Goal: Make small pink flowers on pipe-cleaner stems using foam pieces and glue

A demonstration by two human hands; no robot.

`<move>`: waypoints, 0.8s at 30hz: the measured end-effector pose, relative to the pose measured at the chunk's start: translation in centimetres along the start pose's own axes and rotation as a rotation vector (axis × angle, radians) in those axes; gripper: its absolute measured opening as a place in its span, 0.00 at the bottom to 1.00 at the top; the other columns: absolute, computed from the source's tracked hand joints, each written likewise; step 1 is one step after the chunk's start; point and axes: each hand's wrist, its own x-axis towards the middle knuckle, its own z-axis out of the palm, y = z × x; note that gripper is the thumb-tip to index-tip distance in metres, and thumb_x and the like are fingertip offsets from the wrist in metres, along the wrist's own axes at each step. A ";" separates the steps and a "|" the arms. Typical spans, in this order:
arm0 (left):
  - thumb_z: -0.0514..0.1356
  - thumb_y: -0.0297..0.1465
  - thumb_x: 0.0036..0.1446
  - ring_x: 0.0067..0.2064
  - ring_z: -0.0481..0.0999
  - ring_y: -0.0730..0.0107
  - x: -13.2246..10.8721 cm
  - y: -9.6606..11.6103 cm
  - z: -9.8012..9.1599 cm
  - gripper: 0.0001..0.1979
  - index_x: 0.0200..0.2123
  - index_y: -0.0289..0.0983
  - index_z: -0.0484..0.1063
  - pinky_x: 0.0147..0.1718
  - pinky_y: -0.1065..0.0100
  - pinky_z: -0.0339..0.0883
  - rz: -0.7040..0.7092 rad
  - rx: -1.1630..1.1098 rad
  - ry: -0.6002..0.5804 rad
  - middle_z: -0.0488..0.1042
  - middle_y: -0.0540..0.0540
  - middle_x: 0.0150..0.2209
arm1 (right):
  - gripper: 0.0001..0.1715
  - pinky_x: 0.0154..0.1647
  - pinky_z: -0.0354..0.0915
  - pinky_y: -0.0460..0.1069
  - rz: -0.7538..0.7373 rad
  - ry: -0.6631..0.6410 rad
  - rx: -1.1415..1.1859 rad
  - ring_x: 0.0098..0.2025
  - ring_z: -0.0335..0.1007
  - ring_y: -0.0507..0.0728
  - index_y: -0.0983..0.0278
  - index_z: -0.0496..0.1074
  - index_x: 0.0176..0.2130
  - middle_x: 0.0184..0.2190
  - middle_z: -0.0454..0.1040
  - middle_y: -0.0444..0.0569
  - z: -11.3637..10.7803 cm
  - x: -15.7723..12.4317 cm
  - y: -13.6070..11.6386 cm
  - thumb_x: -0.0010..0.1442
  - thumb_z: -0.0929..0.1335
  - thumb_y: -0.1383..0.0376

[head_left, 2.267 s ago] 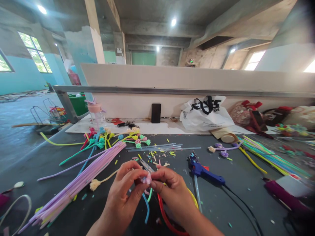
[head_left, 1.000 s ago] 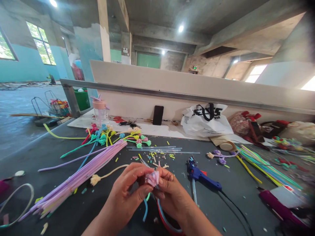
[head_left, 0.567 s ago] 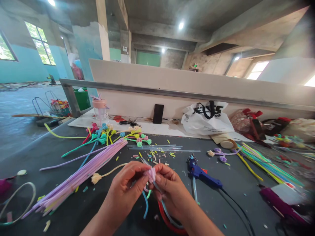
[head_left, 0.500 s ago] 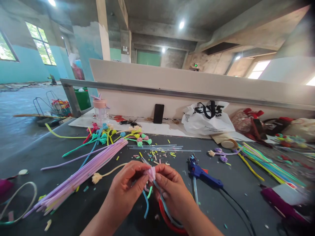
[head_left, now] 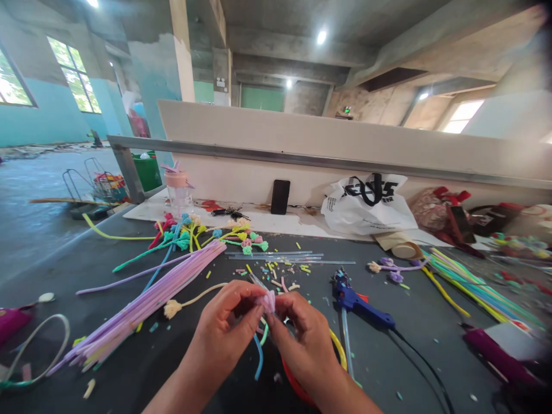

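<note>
My left hand [head_left: 224, 333] and my right hand [head_left: 304, 339] meet over the dark table [head_left: 414, 322], fingertips pinched together on a small pink fuzzy flower [head_left: 268, 299] made of pipe cleaner. Blue, green and yellow pipe cleaner stems [head_left: 259, 356] hang down between my hands. Scissors with red handles [head_left: 293, 385] lie under my right hand, mostly hidden. A cream flower on a stem [head_left: 172, 309] lies just left of my left hand.
A bundle of lilac pipe cleaners [head_left: 150, 302] lies to the left, finished flowers [head_left: 207, 236] behind it. A blue glue gun [head_left: 360, 302] with a black cord lies to the right. Glue sticks [head_left: 276, 256], cut scraps, coloured pipe cleaners [head_left: 466, 282], a white bag [head_left: 371, 204], a phone [head_left: 280, 196].
My hands stay together on the pink flower and have turned it a little between the fingertips. The view has shifted slightly; the things on the table have not moved.
</note>
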 end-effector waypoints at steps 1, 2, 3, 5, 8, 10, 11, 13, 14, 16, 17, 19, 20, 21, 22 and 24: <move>0.57 0.28 0.54 0.38 0.72 0.69 0.0 0.0 0.0 0.07 0.37 0.40 0.72 0.37 0.69 0.66 -0.004 -0.013 0.006 0.73 0.47 0.36 | 0.01 0.27 0.58 0.45 0.018 0.004 0.008 0.25 0.63 0.51 0.63 0.71 0.28 0.23 0.70 0.44 0.1 0.1 0.0 0.51 0.68 0.67; 0.58 0.29 0.53 0.38 0.72 0.68 0.0 0.1 0.0 0.07 0.37 0.39 0.72 0.37 0.69 0.67 -0.016 -0.033 0.008 0.73 0.47 0.36 | 0.03 0.27 0.57 0.45 0.052 0.004 0.047 0.25 0.62 0.51 0.63 0.70 0.26 0.22 0.69 0.44 0.2 0.1 0.0 0.51 0.69 0.67; 0.58 0.29 0.53 0.38 0.72 0.68 0.0 0.3 0.0 0.07 0.37 0.39 0.72 0.36 0.69 0.67 -0.036 -0.060 0.002 0.73 0.46 0.36 | 0.04 0.26 0.56 0.45 0.107 -0.001 0.125 0.24 0.61 0.51 0.64 0.70 0.25 0.21 0.68 0.43 0.3 0.2 0.0 0.50 0.69 0.66; 0.58 0.31 0.54 0.37 0.72 0.68 0.0 0.6 -0.2 0.09 0.39 0.38 0.71 0.35 0.69 0.67 -0.098 -0.129 -0.009 0.73 0.45 0.36 | 0.07 0.23 0.54 0.44 0.259 -0.022 0.378 0.22 0.57 0.49 0.64 0.68 0.24 0.19 0.66 0.41 0.4 0.5 0.0 0.49 0.70 0.65; 0.56 0.34 0.55 0.35 0.71 0.70 -0.1 0.9 -0.3 0.12 0.43 0.37 0.69 0.32 0.71 0.67 -0.198 -0.210 0.014 0.72 0.45 0.36 | 0.08 0.22 0.52 0.43 0.470 -0.058 0.804 0.18 0.52 0.47 0.64 0.67 0.25 0.16 0.62 0.38 0.2 0.9 -0.1 0.47 0.71 0.64; 0.57 0.33 0.54 0.34 0.71 0.71 -0.2 0.8 -0.2 0.13 0.44 0.37 0.68 0.31 0.72 0.67 -0.222 -0.222 0.025 0.71 0.46 0.35 | 0.08 0.24 0.56 0.44 0.537 -0.073 0.970 0.19 0.51 0.47 0.64 0.68 0.25 0.16 0.60 0.38 0.0 1.1 -0.2 0.45 0.71 0.65; 0.58 0.32 0.54 0.34 0.71 0.71 -0.2 0.7 -0.1 0.14 0.44 0.38 0.68 0.31 0.71 0.67 -0.216 -0.216 0.017 0.71 0.46 0.35 | 0.07 0.26 0.57 0.44 0.557 -0.085 1.018 0.19 0.51 0.47 0.64 0.68 0.25 0.17 0.61 0.39 -0.1 1.1 -0.3 0.45 0.71 0.66; 0.59 0.31 0.53 0.36 0.71 0.69 -0.2 0.3 0.2 0.14 0.44 0.38 0.68 0.33 0.70 0.68 -0.174 -0.191 -0.005 0.72 0.45 0.36 | 0.06 0.28 0.59 0.45 0.581 -0.117 1.065 0.20 0.51 0.47 0.65 0.69 0.26 0.18 0.61 0.40 -0.1 1.1 -0.4 0.45 0.70 0.66; 0.58 0.31 0.53 0.38 0.72 0.68 -0.2 0.1 0.3 0.14 0.44 0.39 0.68 0.34 0.69 0.68 -0.145 -0.168 -0.013 0.72 0.45 0.37 | 0.05 0.28 0.59 0.46 0.587 -0.133 1.074 0.20 0.50 0.47 0.65 0.69 0.26 0.18 0.60 0.40 0.0 1.0 -0.4 0.45 0.70 0.67; 0.57 0.31 0.54 0.39 0.72 0.67 -0.2 -0.2 0.5 0.13 0.44 0.39 0.69 0.37 0.67 0.68 -0.096 -0.098 -0.019 0.73 0.45 0.38 | 0.04 0.27 0.58 0.45 0.581 -0.153 1.078 0.20 0.48 0.47 0.65 0.69 0.26 0.17 0.59 0.39 0.2 0.9 -0.2 0.46 0.69 0.68; 0.57 0.31 0.54 0.39 0.72 0.67 -0.2 -0.2 0.5 0.12 0.44 0.39 0.69 0.37 0.67 0.68 -0.077 -0.056 -0.017 0.73 0.45 0.38 | 0.04 0.27 0.57 0.45 0.572 -0.158 1.077 0.19 0.47 0.47 0.65 0.69 0.26 0.17 0.58 0.39 0.3 0.8 -0.1 0.46 0.69 0.68; 0.57 0.31 0.54 0.37 0.73 0.68 -0.2 -0.2 0.3 0.11 0.42 0.39 0.70 0.35 0.68 0.68 -0.043 0.025 0.000 0.74 0.45 0.36 | 0.04 0.25 0.55 0.44 0.551 -0.166 1.072 0.19 0.46 0.47 0.65 0.69 0.25 0.16 0.57 0.38 0.6 0.8 0.1 0.45 0.69 0.68; 0.57 0.31 0.54 0.36 0.73 0.68 -0.1 -0.2 0.3 0.10 0.41 0.39 0.71 0.34 0.69 0.67 -0.029 0.058 0.011 0.74 0.46 0.35 | 0.04 0.25 0.54 0.44 0.541 -0.172 1.066 0.19 0.46 0.47 0.65 0.69 0.25 0.16 0.56 0.38 0.7 0.8 0.2 0.45 0.69 0.68; 0.56 0.31 0.55 0.35 0.72 0.69 -0.1 -0.2 0.2 0.09 0.40 0.39 0.71 0.33 0.69 0.67 -0.016 0.082 0.019 0.73 0.46 0.35 | 0.04 0.25 0.54 0.44 0.535 -0.180 1.057 0.19 0.46 0.47 0.66 0.69 0.25 0.16 0.56 0.38 0.7 0.8 0.3 0.45 0.69 0.68; 0.56 0.30 0.55 0.34 0.72 0.69 0.0 -0.2 0.1 0.09 0.39 0.39 0.71 0.33 0.70 0.67 -0.005 0.101 0.022 0.73 0.47 0.34 | 0.04 0.25 0.53 0.45 0.530 -0.191 1.046 0.19 0.46 0.47 0.66 0.69 0.25 0.15 0.55 0.38 0.8 0.9 0.3 0.45 0.69 0.68; 0.55 0.30 0.55 0.34 0.72 0.70 0.1 -0.2 -0.1 0.08 0.38 0.39 0.71 0.32 0.70 0.66 0.007 0.128 0.021 0.73 0.47 0.34 | 0.03 0.25 0.53 0.45 0.533 -0.207 1.030 0.19 0.45 0.47 0.66 0.69 0.25 0.15 0.54 0.37 0.8 0.9 0.2 0.46 0.68 0.68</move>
